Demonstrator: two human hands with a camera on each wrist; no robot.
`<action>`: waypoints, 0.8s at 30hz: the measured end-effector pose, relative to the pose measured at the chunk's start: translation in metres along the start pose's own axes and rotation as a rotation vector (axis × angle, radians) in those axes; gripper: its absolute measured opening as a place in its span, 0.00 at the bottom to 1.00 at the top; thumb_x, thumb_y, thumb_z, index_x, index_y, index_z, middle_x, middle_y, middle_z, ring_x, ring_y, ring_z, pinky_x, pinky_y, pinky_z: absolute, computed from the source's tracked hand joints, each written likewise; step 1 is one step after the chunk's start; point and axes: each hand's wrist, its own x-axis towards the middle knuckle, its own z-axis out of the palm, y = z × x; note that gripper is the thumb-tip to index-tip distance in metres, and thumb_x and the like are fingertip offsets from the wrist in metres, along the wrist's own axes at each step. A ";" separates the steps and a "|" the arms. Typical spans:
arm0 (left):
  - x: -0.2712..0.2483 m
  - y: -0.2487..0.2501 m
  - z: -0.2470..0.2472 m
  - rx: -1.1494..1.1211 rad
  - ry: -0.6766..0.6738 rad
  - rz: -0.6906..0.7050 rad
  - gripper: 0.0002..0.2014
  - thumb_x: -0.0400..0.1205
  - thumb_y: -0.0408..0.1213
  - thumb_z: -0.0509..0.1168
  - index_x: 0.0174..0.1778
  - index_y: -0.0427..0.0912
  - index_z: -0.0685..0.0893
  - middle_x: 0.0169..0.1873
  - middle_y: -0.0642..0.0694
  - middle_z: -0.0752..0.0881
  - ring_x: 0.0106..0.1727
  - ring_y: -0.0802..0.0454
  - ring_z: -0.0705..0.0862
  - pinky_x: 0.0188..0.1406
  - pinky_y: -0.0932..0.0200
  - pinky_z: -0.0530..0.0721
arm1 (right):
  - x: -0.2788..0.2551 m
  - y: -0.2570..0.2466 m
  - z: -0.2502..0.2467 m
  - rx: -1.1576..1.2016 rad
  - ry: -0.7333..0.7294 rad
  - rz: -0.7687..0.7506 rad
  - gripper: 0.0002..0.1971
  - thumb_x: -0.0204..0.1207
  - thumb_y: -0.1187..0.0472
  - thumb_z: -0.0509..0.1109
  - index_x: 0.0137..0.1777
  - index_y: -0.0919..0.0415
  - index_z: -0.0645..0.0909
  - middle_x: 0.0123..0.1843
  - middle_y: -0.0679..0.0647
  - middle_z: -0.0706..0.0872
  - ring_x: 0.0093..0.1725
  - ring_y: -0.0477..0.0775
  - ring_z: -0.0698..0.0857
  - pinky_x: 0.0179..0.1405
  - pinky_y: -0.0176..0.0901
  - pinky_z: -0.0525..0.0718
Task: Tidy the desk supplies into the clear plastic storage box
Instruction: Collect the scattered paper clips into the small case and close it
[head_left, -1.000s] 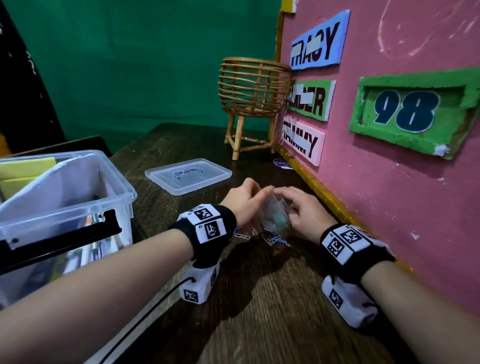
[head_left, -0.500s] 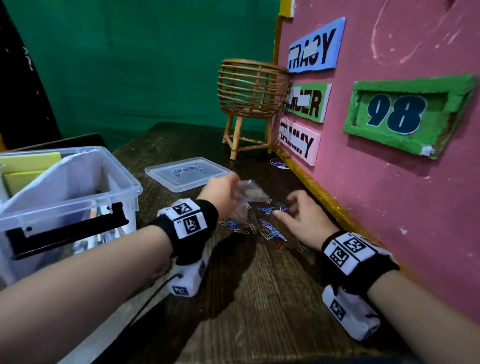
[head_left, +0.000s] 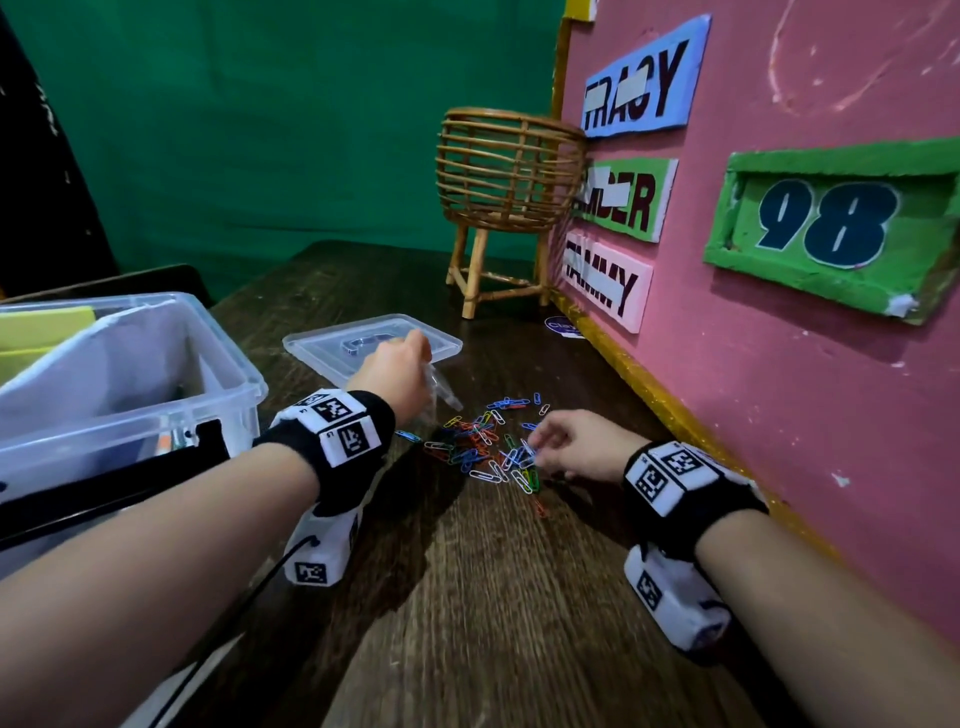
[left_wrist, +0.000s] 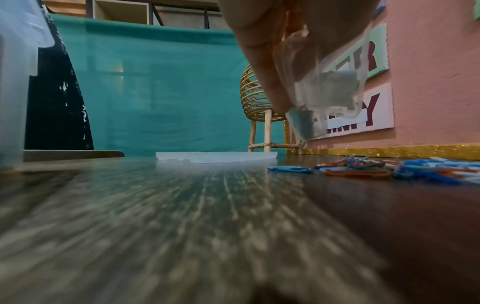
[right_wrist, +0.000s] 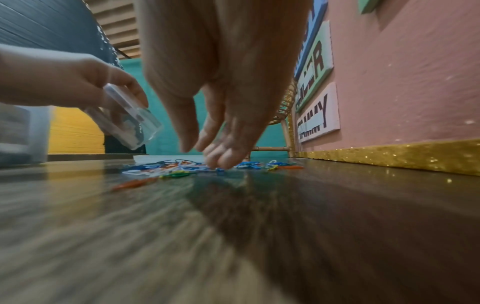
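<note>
Dim, warm lighting; wrist views motion-blurred and stretched along the tabletop.

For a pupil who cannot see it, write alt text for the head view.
A left hand holds a small clear container above coloured paper clips scattered on a wooden desk; the right hand reaches into them.

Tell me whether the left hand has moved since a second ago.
Yes. The left hand, gripping the small clear container, has drawn left, away from the pink wall, and now overlaps the clear lid.
</note>
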 end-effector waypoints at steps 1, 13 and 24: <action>0.003 0.000 0.002 -0.002 0.007 0.012 0.12 0.83 0.31 0.56 0.62 0.38 0.75 0.59 0.35 0.82 0.60 0.38 0.80 0.55 0.48 0.80 | 0.005 0.001 -0.003 -0.086 0.093 0.037 0.15 0.77 0.61 0.69 0.62 0.62 0.78 0.53 0.54 0.84 0.54 0.53 0.83 0.51 0.41 0.80; 0.020 0.003 0.012 -0.060 0.031 0.063 0.13 0.79 0.28 0.59 0.58 0.36 0.76 0.56 0.34 0.83 0.59 0.37 0.81 0.56 0.48 0.79 | 0.001 -0.009 0.016 -0.446 -0.319 0.168 0.50 0.71 0.25 0.44 0.82 0.56 0.32 0.84 0.58 0.34 0.84 0.61 0.41 0.83 0.58 0.46; 0.029 0.008 0.019 -0.127 0.086 0.079 0.10 0.82 0.28 0.54 0.57 0.33 0.76 0.54 0.33 0.84 0.56 0.36 0.82 0.52 0.50 0.78 | 0.007 0.007 -0.008 -0.568 -0.129 0.466 0.47 0.73 0.26 0.45 0.82 0.61 0.56 0.83 0.60 0.58 0.82 0.60 0.60 0.79 0.48 0.59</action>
